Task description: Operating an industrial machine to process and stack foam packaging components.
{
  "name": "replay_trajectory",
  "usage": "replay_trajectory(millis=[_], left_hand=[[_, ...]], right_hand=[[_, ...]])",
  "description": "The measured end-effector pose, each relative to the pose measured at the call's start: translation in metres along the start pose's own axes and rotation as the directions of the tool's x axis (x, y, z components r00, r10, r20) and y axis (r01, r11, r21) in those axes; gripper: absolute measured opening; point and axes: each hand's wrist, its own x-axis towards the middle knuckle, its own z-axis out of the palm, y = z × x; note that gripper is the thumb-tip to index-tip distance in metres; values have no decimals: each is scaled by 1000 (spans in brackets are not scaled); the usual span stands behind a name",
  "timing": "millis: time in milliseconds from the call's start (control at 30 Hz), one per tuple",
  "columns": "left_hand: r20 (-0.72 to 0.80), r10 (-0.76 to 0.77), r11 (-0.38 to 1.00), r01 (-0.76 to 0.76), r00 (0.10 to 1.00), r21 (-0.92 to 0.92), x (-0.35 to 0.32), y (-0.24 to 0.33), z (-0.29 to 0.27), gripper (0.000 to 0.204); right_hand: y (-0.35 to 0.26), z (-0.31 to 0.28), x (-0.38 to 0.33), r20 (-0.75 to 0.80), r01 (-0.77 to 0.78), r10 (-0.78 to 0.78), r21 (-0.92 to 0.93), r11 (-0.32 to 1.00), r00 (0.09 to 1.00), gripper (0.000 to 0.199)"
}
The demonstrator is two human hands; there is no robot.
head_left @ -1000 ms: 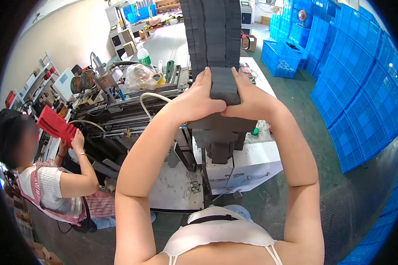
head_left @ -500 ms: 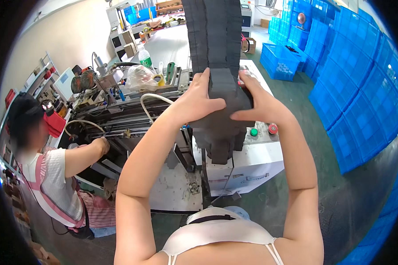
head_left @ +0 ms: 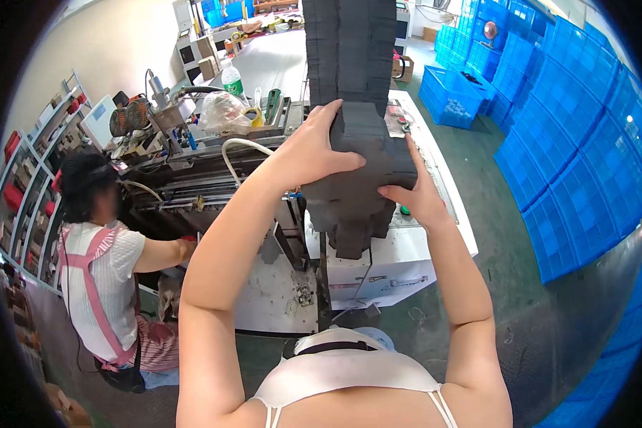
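Observation:
A tall stack of dark grey, flat, notched pieces rises in front of me, its layers slightly uneven at the edges. My left hand grips its left side, thumb across the near face and fingers stretched along the side. On the right side of the stack, my right hand holds on lower down, its thumb tip at the near face and a finger reaching up along the edge. The other right fingers are mostly hidden. What the pieces are made of I cannot tell.
Below the stack is a white machine cabinet with a green button. To the left, a co-worker reaches into a machine with rails. A bottle and plastic bag sit on it. Blue crates line the right.
My right hand has shifted along the stack's right side, its thumb now slightly farther from the left one. The co-worker has turned and shifted rightward, arm lower. A red button is now covered by my right hand.

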Motion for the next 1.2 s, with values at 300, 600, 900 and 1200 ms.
replay_trajectory(millis=[300, 600, 900, 1200], left_hand=[[-21, -18, 706, -2, 1000, -709, -6, -69, -4, 68], [-70, 30, 538, -75, 997, -839, -52, -71, 40, 100], [-172, -51, 774, -70, 984, -630, -51, -56, 54, 108], [-209, -66, 713, -100, 976, -693, -49, -55, 54, 99]], right_hand=[[-17, 6, -3, -16, -28, 30, 66, 997, 999, 93], [-18, 7, -9, -3, -77, 80, 236, 969, 997, 89], [-19, 8, -17, 50, -11, 0, 236, 972, 999, 92], [-7, 4, -12, -39, 48, -44, 111, 993, 998, 87]])
